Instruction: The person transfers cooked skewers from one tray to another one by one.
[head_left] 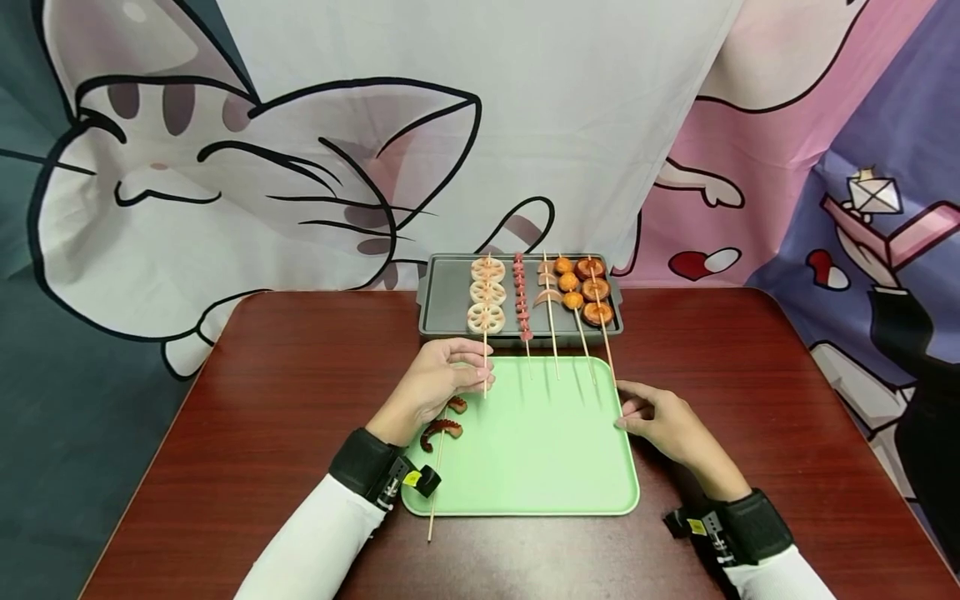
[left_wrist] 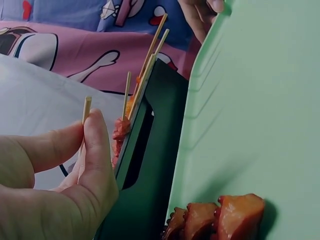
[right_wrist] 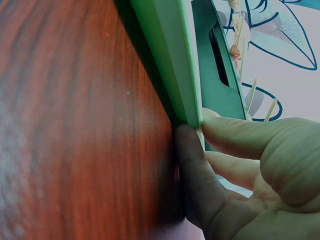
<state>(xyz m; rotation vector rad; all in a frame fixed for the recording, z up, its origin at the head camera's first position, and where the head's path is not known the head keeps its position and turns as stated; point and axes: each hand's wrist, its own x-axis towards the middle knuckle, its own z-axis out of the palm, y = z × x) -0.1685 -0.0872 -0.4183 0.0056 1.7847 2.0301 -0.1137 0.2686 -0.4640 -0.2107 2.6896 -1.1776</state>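
Nearest in the left-wrist view, the left hand pinches the lotus-root skewer by its stick, probably to spare the slices, near the left edge of the grey pan; whether they touch it is unclear. The right hand grips the right edge of the green tray, perhaps for steadiness. The octopus skewer is partly hidden.

I have the tray on the tabletop, grill pan just behind it, curtain behind both. In the pan, left to right: lotus skewer, sausage skewer, sliced skewer, ball skewer, mushroom skewer, all with stick ends jutting toward me past its front rim. Tentacle skewer lies at the tray's left, stick over the front edge; left grip is at the lotus skewer's near end, right grip at the tray's right edge.
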